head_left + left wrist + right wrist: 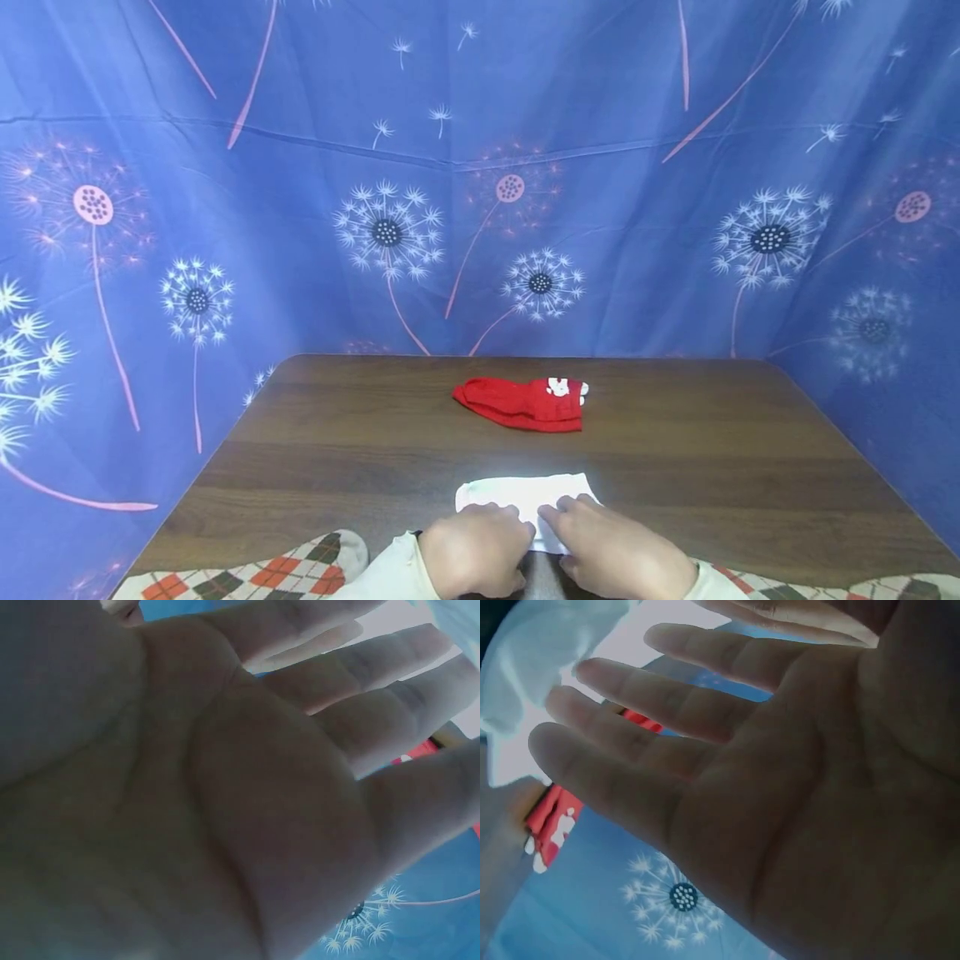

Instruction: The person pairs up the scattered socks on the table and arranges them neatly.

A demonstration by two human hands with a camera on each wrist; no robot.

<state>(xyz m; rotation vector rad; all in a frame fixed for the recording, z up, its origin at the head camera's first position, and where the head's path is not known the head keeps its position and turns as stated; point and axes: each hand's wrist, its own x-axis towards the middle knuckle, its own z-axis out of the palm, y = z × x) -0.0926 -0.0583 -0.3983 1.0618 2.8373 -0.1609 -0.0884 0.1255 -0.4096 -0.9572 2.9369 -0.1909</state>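
A bright white piece of cloth (517, 492), roughly rectangular, lies flat at the near middle of the table. My left hand (476, 546) rests over its near left part. Over its near right part lies my right hand (611, 542), the two hands almost meeting at the fingertips. Nearly straight fingers (405, 712) reach toward the white cloth in the left wrist view, palm facing the camera. In the right wrist view the fingers (615, 772) are also extended and spread, their tips against the white cloth (525, 682).
Farther back on the brown wooden table (337, 450) lies a crumpled red cloth item (517, 404) with a white figure on its right end. A blue curtain (637, 275) with dandelion prints encloses the table behind and at both sides. Checked sleeves (277, 571) lie along the near edge.
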